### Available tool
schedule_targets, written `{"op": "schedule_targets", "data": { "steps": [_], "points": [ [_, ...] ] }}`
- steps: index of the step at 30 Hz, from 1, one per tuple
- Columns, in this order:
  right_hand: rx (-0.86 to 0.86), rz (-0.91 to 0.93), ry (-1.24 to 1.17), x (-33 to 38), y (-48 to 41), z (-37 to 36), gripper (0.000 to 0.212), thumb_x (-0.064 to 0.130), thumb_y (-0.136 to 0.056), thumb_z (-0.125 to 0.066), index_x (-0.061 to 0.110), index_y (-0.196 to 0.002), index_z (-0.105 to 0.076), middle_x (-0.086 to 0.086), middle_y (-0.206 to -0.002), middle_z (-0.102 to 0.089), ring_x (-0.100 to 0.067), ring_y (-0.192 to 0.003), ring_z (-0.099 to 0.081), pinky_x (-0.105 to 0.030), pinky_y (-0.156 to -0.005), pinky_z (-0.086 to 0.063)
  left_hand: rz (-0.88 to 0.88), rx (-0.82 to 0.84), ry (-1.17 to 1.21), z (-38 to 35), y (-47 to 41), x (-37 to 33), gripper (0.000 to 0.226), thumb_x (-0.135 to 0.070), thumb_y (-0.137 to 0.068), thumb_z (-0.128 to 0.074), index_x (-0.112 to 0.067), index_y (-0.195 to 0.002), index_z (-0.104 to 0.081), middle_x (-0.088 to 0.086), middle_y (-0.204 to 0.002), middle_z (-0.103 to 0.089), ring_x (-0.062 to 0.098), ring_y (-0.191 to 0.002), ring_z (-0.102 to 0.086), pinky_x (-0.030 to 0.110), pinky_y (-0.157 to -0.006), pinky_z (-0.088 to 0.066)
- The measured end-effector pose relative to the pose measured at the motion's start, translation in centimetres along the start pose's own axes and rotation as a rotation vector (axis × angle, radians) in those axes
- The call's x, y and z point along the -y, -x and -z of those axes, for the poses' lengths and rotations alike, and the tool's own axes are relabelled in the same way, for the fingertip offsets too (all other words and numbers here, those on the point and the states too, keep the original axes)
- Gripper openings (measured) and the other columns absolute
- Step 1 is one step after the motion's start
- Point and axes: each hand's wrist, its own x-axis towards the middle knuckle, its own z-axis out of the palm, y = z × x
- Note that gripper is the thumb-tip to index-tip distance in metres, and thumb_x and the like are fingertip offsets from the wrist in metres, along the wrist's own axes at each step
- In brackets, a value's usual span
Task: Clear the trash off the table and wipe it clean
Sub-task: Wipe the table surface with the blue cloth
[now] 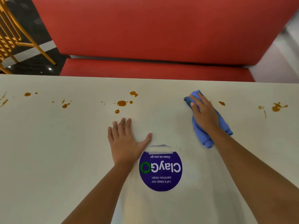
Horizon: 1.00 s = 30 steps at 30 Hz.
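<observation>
Right hand (204,112) palm-down on blue cloth (202,136), fingers straight, pressing it to the pale table (48,151) right of middle, nearer the far edge; no curl round the cloth. Left hand (124,141) spread flat on bare tabletop at middle, holding nothing, thumb just beyond a round purple sticker (161,172) (text upside down from here). Brown sauce spills (121,103) scattered along the far edge, 1 just right of the cloth. Past the far edge: red bench (153,29), yellow chair (9,38).

On the table (48,151) the cloth (205,136) lies right of the sticker (161,172), spills (121,103) farther back, the bench (153,29) behind.
</observation>
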Motion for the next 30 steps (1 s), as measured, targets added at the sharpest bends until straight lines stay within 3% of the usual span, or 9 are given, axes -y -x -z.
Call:
{"op": "schedule_targets", "data": {
  "steps": [3,7,10,15,19,22,24,27,30],
  "points": [
    [0.027,-0.032,0.016,-0.5,2.0,0.7,0.042,0.024,-0.099,-0.037,0.022,-0.142,-0.035,-0.003,-0.154,-0.021,-0.021,-0.143,-0.016,-0.031,-0.115,-0.005,-0.007,0.016,-0.004,0.1,0.1,0.0,0.099,-0.084,-0.069,-0.014,-0.023,-0.148,-0.012,-0.001,-0.156,-0.012,0.023,-0.145,0.000,0.040,-0.117,0.005],
    [-0.016,-0.170,-0.115,0.2,4.8,0.8,0.049,0.024,-0.098,-0.042,0.017,-0.144,-0.028,-0.008,-0.152,-0.026,-0.027,-0.141,-0.019,-0.040,-0.114,-0.021,-0.015,0.024,0.009,0.0,0.0,0.1,0.099,-0.083,-0.069,-0.013,-0.022,-0.148,-0.011,0.000,-0.156,-0.011,0.024,-0.145,0.001,0.041,-0.118,0.005],
    [0.004,-0.198,-0.088,1.0,6.0,0.4,0.045,0.025,-0.099,-0.039,0.020,-0.142,-0.032,-0.002,-0.154,-0.021,-0.023,-0.144,-0.011,-0.038,-0.115,-0.019,-0.027,0.022,0.012,0.0,0.0,0.2,0.098,-0.083,-0.072,-0.015,-0.021,-0.148,-0.011,0.001,-0.157,-0.010,0.025,-0.145,0.002,0.042,-0.117,0.006],
    [0.094,-0.071,-0.091,2.9,6.4,-0.7,0.042,0.023,-0.099,-0.040,0.022,-0.140,-0.037,0.004,-0.154,-0.021,-0.016,-0.144,-0.009,-0.026,-0.113,-0.012,-0.044,0.021,0.010,-0.1,0.0,0.2,0.094,-0.079,-0.077,-0.022,-0.020,-0.149,-0.009,0.001,-0.157,-0.008,0.025,-0.145,0.003,0.042,-0.117,0.006],
    [0.181,0.128,-0.123,5.4,6.8,-1.7,0.036,0.021,-0.096,-0.048,0.027,-0.131,-0.050,0.009,-0.149,-0.031,-0.011,-0.141,-0.019,-0.023,-0.112,-0.019,-0.043,0.012,0.023,-0.2,0.1,0.4,0.096,-0.082,-0.076,-0.022,-0.020,-0.148,-0.012,0.001,-0.157,-0.010,0.025,-0.145,0.002,0.042,-0.117,0.005],
    [0.261,0.359,-0.047,6.9,6.1,-2.8,0.034,0.021,-0.095,-0.049,0.025,-0.128,-0.055,0.005,-0.147,-0.035,-0.015,-0.140,-0.025,-0.016,-0.112,-0.007,-0.035,-0.027,0.026,-0.2,0.1,0.3,0.102,-0.084,-0.068,-0.013,-0.020,-0.147,-0.017,0.001,-0.155,-0.016,0.024,-0.145,-0.003,0.040,-0.117,0.004],
    [0.278,0.437,-0.003,7.2,4.7,-3.5,0.034,0.021,-0.094,-0.047,0.024,-0.127,-0.056,0.001,-0.147,-0.038,-0.020,-0.139,-0.027,-0.021,-0.113,-0.006,-0.027,-0.044,0.021,-0.2,0.0,0.3,0.103,-0.083,-0.066,-0.011,-0.020,-0.146,-0.021,0.001,-0.154,-0.020,0.025,-0.144,-0.007,0.040,-0.117,0.002],
    [0.247,0.418,-0.022,7.3,1.8,-4.2,0.034,0.020,-0.096,-0.046,0.025,-0.128,-0.055,0.000,-0.147,-0.038,-0.023,-0.139,-0.028,-0.033,-0.115,-0.009,-0.009,-0.060,0.003,-0.2,-0.1,0.3,0.099,-0.082,-0.068,-0.015,-0.020,-0.144,-0.027,0.002,-0.152,-0.025,0.026,-0.143,-0.012,0.041,-0.117,-0.003],
    [0.218,0.334,-0.046,6.2,-1.1,-4.0,0.035,0.018,-0.098,-0.043,0.024,-0.131,-0.051,0.001,-0.149,-0.034,-0.020,-0.141,-0.023,-0.032,-0.115,-0.004,0.007,-0.041,-0.008,-0.2,-0.1,0.2,0.096,-0.081,-0.068,-0.015,-0.022,-0.143,-0.028,0.001,-0.152,-0.025,0.026,-0.142,-0.012,0.041,-0.117,-0.005]
  ]
}}
